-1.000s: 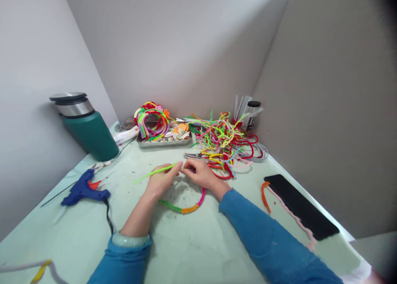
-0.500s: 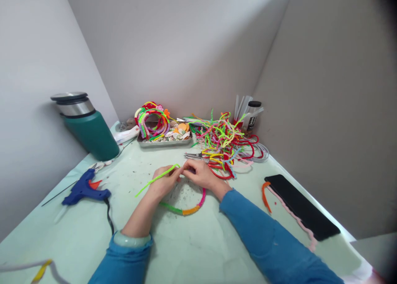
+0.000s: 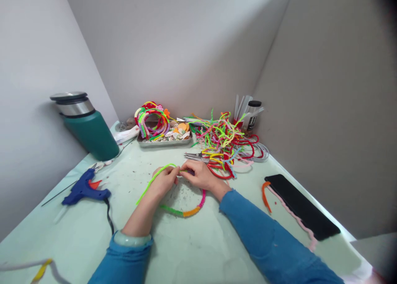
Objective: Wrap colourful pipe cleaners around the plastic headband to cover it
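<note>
My left hand pinches a lime-green pipe cleaner, whose loose end trails back over the hand toward the wrist. Close beside it, fingertips almost meeting, my right hand is closed on the far part of a headband. Pipe cleaner in green, orange and pink wraps the band's curve, which hangs below both hands; a purple bit shows at the right fingers. The join between the lime strand and the band is mostly hidden by my fingers. Just beyond my right hand lie red-handled scissors.
A metal tray of small pieces holds a stack of coloured bands. Behind the scissors is a tangle of pipe cleaners. On the left are a green bottle and a blue glue gun; a black slab lies right.
The lime strand has swung from a straight line into an arc over my left hand. My hands have shifted slightly, staying together at the band.
</note>
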The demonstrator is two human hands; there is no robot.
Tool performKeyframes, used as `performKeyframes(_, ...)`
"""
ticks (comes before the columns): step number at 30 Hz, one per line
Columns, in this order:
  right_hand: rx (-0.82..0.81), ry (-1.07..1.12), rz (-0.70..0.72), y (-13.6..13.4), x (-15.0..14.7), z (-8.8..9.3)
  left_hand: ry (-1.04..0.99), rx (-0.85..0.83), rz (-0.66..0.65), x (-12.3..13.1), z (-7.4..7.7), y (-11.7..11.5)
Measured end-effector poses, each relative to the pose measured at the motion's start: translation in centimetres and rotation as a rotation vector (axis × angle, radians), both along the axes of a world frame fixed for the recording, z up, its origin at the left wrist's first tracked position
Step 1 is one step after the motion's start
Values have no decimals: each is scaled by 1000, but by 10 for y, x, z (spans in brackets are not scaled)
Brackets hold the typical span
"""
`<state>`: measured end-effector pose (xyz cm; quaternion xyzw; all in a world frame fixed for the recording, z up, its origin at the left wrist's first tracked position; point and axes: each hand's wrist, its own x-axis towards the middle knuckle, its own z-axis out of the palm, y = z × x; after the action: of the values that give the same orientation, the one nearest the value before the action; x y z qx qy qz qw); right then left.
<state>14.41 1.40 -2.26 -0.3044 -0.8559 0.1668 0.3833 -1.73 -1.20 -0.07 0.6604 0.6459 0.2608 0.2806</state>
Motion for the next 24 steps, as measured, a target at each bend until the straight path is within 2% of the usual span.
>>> performKeyframes(4, -16, -5, -32, 1, 0, -1, 9, 94, 93, 2, 4, 0)
performKeyframes(9, -48, 28, -47, 2, 0, -1, -200, 109, 159, 2, 8, -3)
performKeyframes(14, -68, 65, -60, 3, 1, 0, -143, 148, 78, 2, 12, -4)
performKeyframes(24, -58, 92, -61, 4, 1, -1, -134, 175, -52, 2, 2, 1)
